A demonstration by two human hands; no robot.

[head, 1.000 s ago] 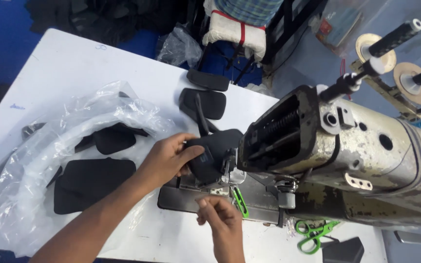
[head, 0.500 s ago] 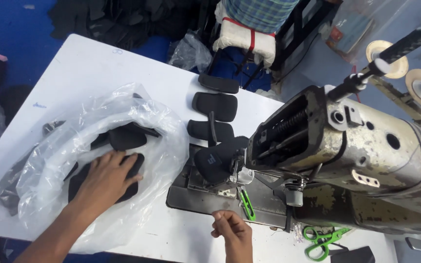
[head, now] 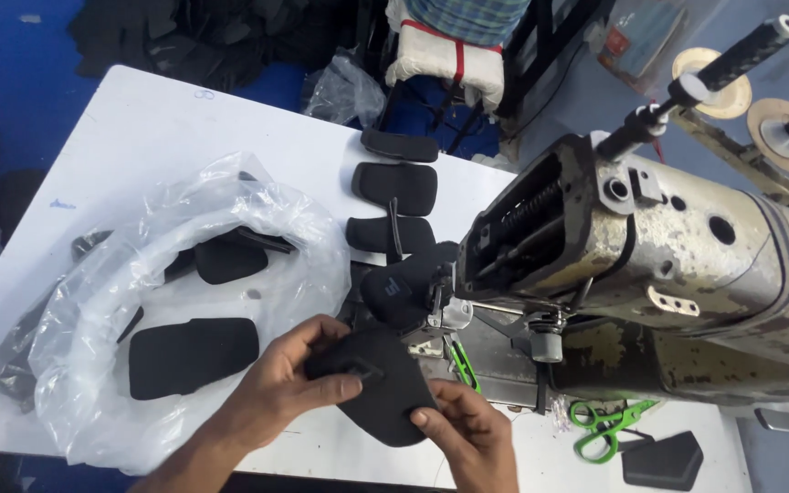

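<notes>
Both hands are gripping one black padded piece [head: 385, 388] just before the sewing machine [head: 650, 274]: the left hand [head: 285, 383] pinching its upper edge, the right hand [head: 468, 434] supporting the lower. Feeding it flat toward the needle area looks advisable.

Open white table [head: 148, 137] at upper left. Blocked on the right by the sewing machine [head: 668, 265]. Crowded in the middle by 3 black pads [head: 394, 187] and the clear plastic bag [head: 166, 310]. Green scissors [head: 609, 424] at lower right.
</notes>
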